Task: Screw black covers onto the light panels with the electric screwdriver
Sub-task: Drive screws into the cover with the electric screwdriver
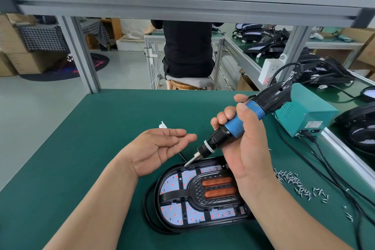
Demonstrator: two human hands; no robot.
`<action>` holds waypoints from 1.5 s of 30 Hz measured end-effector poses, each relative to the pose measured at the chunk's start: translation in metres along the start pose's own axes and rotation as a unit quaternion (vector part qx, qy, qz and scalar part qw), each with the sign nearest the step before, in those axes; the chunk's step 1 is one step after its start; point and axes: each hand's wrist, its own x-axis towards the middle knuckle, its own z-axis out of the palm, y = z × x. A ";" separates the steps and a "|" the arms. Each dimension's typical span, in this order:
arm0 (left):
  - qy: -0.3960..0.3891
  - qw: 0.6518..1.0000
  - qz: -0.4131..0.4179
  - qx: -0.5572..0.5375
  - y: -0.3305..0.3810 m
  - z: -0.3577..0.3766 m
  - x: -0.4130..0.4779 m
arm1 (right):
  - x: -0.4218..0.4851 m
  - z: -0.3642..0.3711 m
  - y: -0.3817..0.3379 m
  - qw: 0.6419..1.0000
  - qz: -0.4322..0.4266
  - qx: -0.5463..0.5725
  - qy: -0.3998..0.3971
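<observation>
An oval light panel lies on the green table, white LED boards with red dots under a black cover that frames two orange coils. My right hand grips the blue and black electric screwdriver, tilted down to the left, its bit tip touching the cover's upper left rim. My left hand hovers palm up just left of the bit, fingers straight, with something tiny on the fingers that I cannot make out. A black cable loops under the panel's left side.
Several loose silver screws lie scattered to the right of the panel. A teal power box with black cables stands at the right rear. More black panels sit beyond the aluminium rail. A small white scrap lies behind my left hand. A person sits on a stool ahead.
</observation>
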 end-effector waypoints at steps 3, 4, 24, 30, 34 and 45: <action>0.019 1.000 0.002 0.006 -0.001 0.000 0.001 | 0.000 0.000 0.000 1.000 0.000 0.004 0.002; 0.025 1.000 0.003 0.006 -0.001 0.000 0.002 | 0.000 0.000 0.000 1.000 0.001 0.004 0.003; 0.016 1.000 0.009 -0.014 -0.002 -0.005 0.008 | 0.003 0.001 -0.001 0.999 0.001 0.018 0.033; 0.001 0.996 0.018 -0.084 0.000 -0.005 0.008 | 0.003 0.001 -0.001 0.999 0.001 0.024 0.045; -0.028 0.994 0.024 -0.102 0.001 -0.005 0.005 | 0.003 0.000 -0.001 0.998 -0.002 0.025 0.049; -0.002 0.999 0.016 -0.029 0.001 -0.006 0.007 | 0.002 0.002 -0.001 0.998 -0.002 0.025 0.052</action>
